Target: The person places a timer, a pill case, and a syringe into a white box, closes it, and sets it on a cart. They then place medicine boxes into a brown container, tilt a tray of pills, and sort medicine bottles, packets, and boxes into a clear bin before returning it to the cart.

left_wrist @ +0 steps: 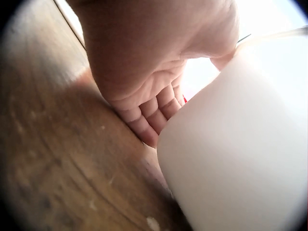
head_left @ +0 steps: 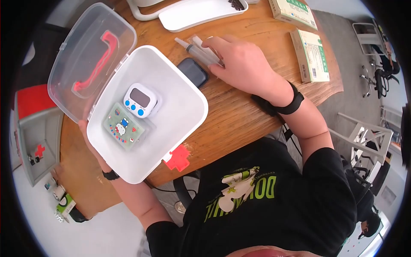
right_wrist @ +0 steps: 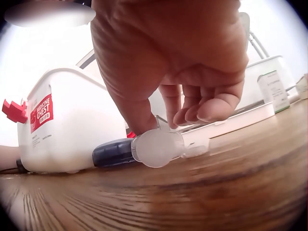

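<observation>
An open white medicine chest with a clear lid stands on the table. Inside it lie a white timer with blue buttons and a green Hello Kitty case. Mostly hidden behind the chest in the head view, my left hand rests against its outer wall, fingers loosely bent. My right hand is over a clear plastic syringe, thumb and index finger pinching its flanged end low over the wood. Another clear tube-like piece lies alongside. A dark blue case sits between syringe and chest.
Two green-and-white medicine boxes are near the table's right edge. A white tray holding small dark pieces is at the far side. The chest's red cross latch hangs out toward my body.
</observation>
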A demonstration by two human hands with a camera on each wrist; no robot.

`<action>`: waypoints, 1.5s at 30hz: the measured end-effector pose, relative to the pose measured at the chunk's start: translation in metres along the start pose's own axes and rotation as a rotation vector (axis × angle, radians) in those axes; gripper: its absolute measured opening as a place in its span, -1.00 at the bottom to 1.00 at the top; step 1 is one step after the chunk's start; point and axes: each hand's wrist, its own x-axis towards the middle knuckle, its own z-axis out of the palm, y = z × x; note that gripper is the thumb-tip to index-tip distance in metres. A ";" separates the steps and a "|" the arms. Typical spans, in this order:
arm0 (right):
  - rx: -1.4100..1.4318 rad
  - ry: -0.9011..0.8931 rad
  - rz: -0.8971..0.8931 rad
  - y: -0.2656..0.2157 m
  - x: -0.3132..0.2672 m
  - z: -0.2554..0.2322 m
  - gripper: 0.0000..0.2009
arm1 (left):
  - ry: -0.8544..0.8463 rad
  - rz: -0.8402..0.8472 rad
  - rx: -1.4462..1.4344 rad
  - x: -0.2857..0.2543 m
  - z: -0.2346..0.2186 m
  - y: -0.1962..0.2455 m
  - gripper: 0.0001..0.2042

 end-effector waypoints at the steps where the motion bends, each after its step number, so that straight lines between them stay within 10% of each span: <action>1: 0.020 0.027 -0.048 0.000 -0.002 0.000 -0.63 | 0.015 -0.030 -0.032 -0.001 0.004 0.001 -0.20; 6: 0.179 0.154 -0.451 -0.001 0.001 0.003 -0.58 | -0.116 0.015 -0.149 -0.007 0.032 -0.003 -0.19; 15: 0.097 -0.108 -0.484 -0.008 0.011 0.004 -0.63 | -0.096 0.079 -0.105 -0.006 0.022 -0.003 -0.20; 31: -0.057 0.227 -0.458 -0.047 0.018 -0.084 -0.60 | 0.156 0.028 0.095 -0.004 0.002 0.006 -0.44; 45: -0.527 -0.425 -0.927 -0.112 0.086 -0.028 -0.73 | 0.112 0.104 0.218 0.006 -0.011 0.002 -0.49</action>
